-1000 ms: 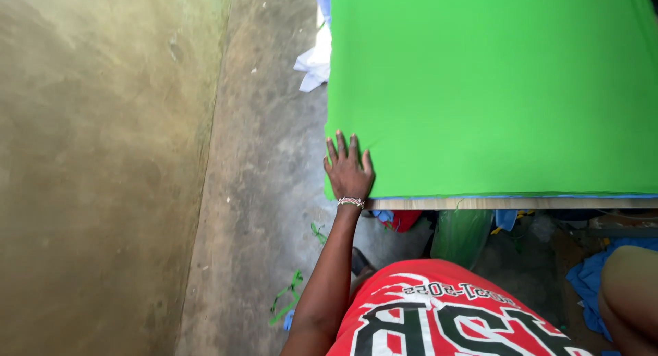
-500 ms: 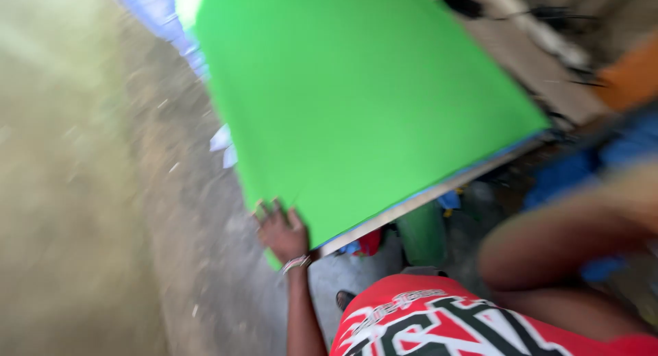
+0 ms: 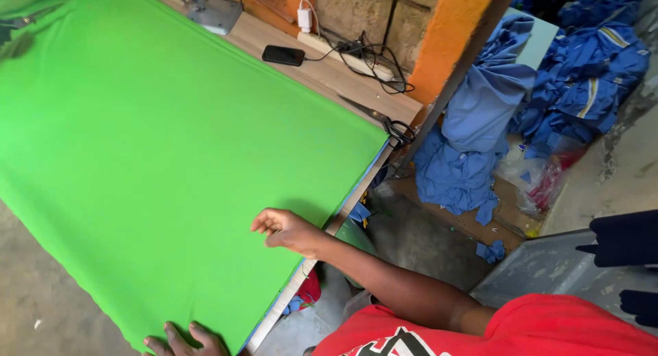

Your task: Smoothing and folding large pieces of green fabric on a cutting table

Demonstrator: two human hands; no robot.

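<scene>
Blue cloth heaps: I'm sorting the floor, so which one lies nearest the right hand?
The blue heap on the floor just past the table's end is closest to the right hand; the striped pile lies farther off, upper right.

My right hand [image 3: 288, 230] hovers, loosely curled, at the near edge of the wooden table [image 3: 356, 89]. Green cloth [image 3: 157, 157] spreads flat over most of it, running away from my left hand [image 3: 185, 341], which presses its near corner. Beyond my right hand lie scissors [image 3: 391, 126], a black phone [image 3: 283, 55] and a white power strip [image 3: 343, 51].
</scene>
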